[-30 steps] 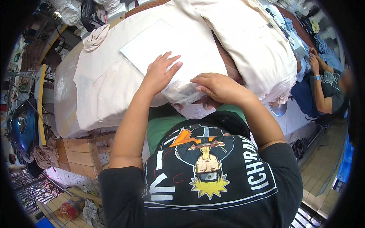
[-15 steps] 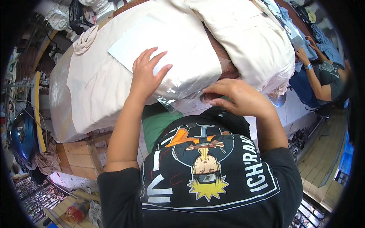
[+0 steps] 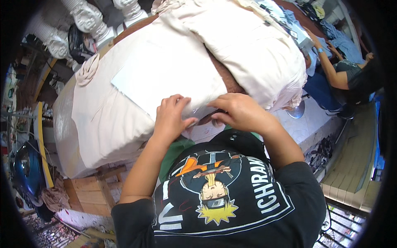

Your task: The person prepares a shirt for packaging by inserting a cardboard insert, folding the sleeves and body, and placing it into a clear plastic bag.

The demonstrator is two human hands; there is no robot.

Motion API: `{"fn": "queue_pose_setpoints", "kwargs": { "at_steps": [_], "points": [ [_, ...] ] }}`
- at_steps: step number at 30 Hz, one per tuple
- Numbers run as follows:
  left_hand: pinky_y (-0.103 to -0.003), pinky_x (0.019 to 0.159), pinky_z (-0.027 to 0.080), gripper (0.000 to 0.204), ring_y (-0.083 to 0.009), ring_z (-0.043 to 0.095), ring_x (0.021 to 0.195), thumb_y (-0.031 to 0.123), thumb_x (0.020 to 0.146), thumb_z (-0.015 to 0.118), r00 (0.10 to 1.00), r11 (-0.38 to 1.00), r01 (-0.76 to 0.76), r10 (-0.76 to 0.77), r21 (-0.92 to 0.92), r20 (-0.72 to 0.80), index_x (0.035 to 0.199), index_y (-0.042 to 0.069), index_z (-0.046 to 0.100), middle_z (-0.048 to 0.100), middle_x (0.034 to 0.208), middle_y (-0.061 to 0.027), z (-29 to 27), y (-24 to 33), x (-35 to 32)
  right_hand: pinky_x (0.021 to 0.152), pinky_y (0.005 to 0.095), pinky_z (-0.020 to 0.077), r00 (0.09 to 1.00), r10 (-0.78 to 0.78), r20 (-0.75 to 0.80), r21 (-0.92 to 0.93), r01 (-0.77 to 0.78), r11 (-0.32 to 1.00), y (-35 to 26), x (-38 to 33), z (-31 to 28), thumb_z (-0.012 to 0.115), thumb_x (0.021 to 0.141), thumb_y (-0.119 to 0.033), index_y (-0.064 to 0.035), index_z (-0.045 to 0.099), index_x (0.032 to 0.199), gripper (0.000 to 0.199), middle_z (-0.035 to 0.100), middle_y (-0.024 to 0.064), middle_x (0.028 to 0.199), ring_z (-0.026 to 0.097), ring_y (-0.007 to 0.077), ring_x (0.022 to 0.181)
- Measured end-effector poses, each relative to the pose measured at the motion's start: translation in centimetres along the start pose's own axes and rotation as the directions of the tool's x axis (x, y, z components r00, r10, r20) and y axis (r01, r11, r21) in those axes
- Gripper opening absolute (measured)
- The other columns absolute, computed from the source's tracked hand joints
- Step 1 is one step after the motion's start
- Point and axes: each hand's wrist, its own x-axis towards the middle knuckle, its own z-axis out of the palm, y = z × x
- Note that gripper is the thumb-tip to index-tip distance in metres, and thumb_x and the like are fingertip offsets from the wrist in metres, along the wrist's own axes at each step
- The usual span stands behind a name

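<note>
White packet [image 3: 169, 68], flat, with clear film [image 3: 198, 110] glinting at its near edge. Location: on cream cloth [image 3: 109, 118] before the wearer, one corner pointing left, near edge between the two hands. Placement probably chosen so that this edge lay within easy reach, with the cloth perhaps serving as a soft, clean bed.

Left hand [image 3: 170, 118]: at the packet's near-left edge, fingers bent, thumb standing apart from them with a visible gap. The position seemed suited to steadying that side.

Right hand [image 3: 240, 110]: at the near-right edge, back upward, fingers and thumb curved toward the film. Whether it pinched any could not be told, the fingertips being partly hidden. It faced the left hand, presumably so both could work one edge.

Adjoining items: cream fabric pile [image 3: 258, 51], right of the packet, a strip of brown surface [image 3: 223, 74] between them, perhaps left to keep the two apart; crumpled cream cloth [image 3: 88, 70], upper left, set out of the hands' way; wooden crate [image 3: 89, 192], lower left; co-worker [image 3: 345, 74], at far right, near blue cloth [image 3: 341, 39].
</note>
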Motion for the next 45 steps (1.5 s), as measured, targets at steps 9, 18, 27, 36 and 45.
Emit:
{"fn": "queue_pose_setpoints", "kwargs": {
  "at_steps": [9,18,27,36,45],
  "points": [
    [-0.042,0.094,0.034,0.063,-0.0286,0.042,0.112,0.032,0.057,0.082,0.998,0.999,-0.007,0.004,-0.047,-0.060,0.112,0.013,0.058,0.051,0.116,-0.0057,1.4,0.2,-0.2,0.071,0.0394,0.0495,0.997,0.049,0.057,-0.256,-0.033,0.966,2.2,3.1,3.7,0.060,0.080,-0.021,-0.0062,0.062,0.090,0.018,0.063,0.0110,0.089,0.062,0.0299,0.084],
    [-0.035,0.084,0.044,0.022,-0.0274,0.053,0.099,0.016,0.075,0.070,0.976,0.991,0.031,-0.057,-0.127,-0.208,0.096,0.010,0.067,0.060,0.102,-0.0067,2.2,-1.3,0.0,0.070,0.0387,0.0488,0.975,0.222,-0.015,-0.057,-0.223,0.973,3.8,-2.0,2.8,0.063,0.079,-0.020,-0.0051,0.064,0.093,0.020,0.063,0.0128,0.085,0.062,0.0307,0.081],
    [-0.032,0.074,0.048,0.011,-0.0245,0.062,0.084,0.013,0.080,0.065,0.890,0.905,0.033,-0.219,-0.424,-0.399,0.086,0.004,0.067,0.064,0.089,-0.0101,0.2,0.1,1.3,0.083,0.0360,0.0478,0.953,-0.289,-0.088,-0.157,0.273,0.949,0.4,5.2,5.8,0.058,0.073,-0.007,-0.0025,0.060,0.105,0.033,0.059,0.0168,0.107,0.056,0.0305,0.105],
    [-0.036,0.100,0.033,0.048,-0.0274,0.041,0.121,0.026,0.084,0.064,0.773,0.797,0.157,-0.466,-0.583,-0.430,0.124,0.005,0.050,0.047,0.127,-0.0124,-3.1,-4.0,-1.4,0.102,0.0443,0.0335,0.960,-0.279,-0.018,-0.151,0.273,0.950,2.4,9.7,9.4,0.067,0.076,-0.035,-0.0048,0.051,0.123,0.058,0.043,0.0182,0.134,0.039,0.0352,0.125],
    [-0.025,0.072,0.040,0.035,-0.0111,0.049,0.090,0.031,0.087,0.062,0.733,-0.166,0.246,-0.613,-0.955,0.295,0.112,0.008,0.053,0.054,0.102,-0.0022,-5.4,-6.3,-3.0,0.099,0.0454,0.0348,0.953,-0.239,-0.184,-0.169,0.209,0.963,1.4,9.0,10.7,0.065,0.078,-0.034,-0.0059,0.047,0.127,0.059,0.045,0.0179,0.129,0.042,0.0355,0.123]
  ]
}}
